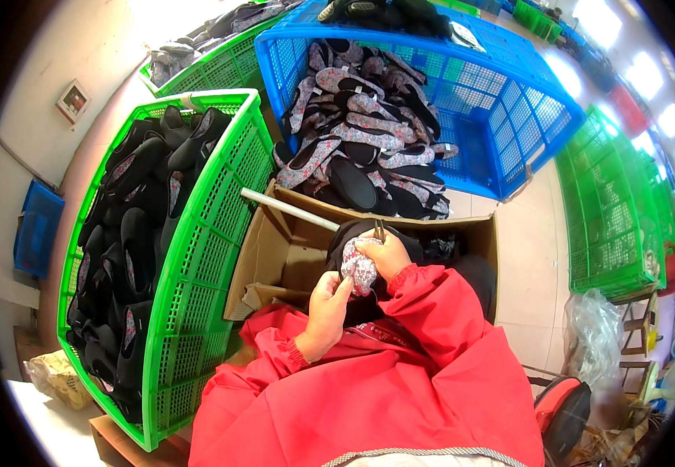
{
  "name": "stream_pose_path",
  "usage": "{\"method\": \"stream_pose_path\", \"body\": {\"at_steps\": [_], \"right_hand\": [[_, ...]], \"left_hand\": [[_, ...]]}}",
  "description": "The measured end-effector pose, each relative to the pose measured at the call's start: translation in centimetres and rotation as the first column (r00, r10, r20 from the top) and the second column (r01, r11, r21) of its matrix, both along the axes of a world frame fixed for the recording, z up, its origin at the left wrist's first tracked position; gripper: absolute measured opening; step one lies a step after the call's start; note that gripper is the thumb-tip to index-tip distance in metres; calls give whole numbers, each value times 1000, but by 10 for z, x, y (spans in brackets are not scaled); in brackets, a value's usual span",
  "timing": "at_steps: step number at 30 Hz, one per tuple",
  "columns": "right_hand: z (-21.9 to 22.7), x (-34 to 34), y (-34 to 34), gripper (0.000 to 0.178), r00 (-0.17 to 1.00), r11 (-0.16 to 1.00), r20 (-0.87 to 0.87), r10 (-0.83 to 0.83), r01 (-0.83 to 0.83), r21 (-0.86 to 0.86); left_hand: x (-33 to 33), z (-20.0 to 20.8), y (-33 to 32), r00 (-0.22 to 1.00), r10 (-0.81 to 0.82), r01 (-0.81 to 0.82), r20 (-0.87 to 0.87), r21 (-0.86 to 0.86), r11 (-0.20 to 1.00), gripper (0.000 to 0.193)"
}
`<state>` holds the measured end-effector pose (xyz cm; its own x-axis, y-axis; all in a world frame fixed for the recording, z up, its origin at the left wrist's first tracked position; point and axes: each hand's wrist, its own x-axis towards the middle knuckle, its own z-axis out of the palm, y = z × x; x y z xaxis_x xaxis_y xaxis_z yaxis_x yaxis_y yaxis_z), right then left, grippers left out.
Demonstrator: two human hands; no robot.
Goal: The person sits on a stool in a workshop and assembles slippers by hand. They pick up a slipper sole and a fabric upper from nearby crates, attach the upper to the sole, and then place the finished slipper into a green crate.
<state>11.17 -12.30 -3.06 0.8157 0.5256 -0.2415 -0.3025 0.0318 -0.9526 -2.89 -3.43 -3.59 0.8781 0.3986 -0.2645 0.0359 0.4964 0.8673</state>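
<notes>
A small floral slipper (359,268), white, grey and red, is held up over my lap between both hands. My left hand (325,313) pinches its lower left edge between thumb and fingers. On the other side, my right hand (386,255) is closed, its thumb pressed on the slipper's top. From that fist sticks out a dark two-pronged tool (379,229), which looks like thread snips; its lower part is hidden in the palm. An open cardboard box (300,261) surrounds my knees, and a pale rod (289,210) lies across its far left edge.
Black slippers fill a green crate (197,257) on my left. Ahead, a blue crate (501,148) lies open towards me with a heap of floral slippers (372,128) spilling out. Green crates (606,202) stand right, near a clear plastic bag (593,331) and a red-and-black stool (562,412).
</notes>
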Motion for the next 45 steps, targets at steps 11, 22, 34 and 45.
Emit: {"method": "stream_pose_path", "body": {"at_steps": [11,22,34,45], "right_hand": [[-3,-13,3,16,993,992,90,-82,90,-87],[-4,-41,12,13,915,939,214,-343,339,59],[-7,-71,5,30,964,946,91,-248,221,237],[-5,-78,-1,48,976,950,13,-219,210,231]], "left_hand": [[-11,36,-9,1000,-6,6,-6,25,1000,20],[0,39,5,995,55,37,-79,839,543,26],[-3,36,40,982,155,-118,108,992,53,30],[13,48,51,996,-19,-85,88,989,117,36]]}}
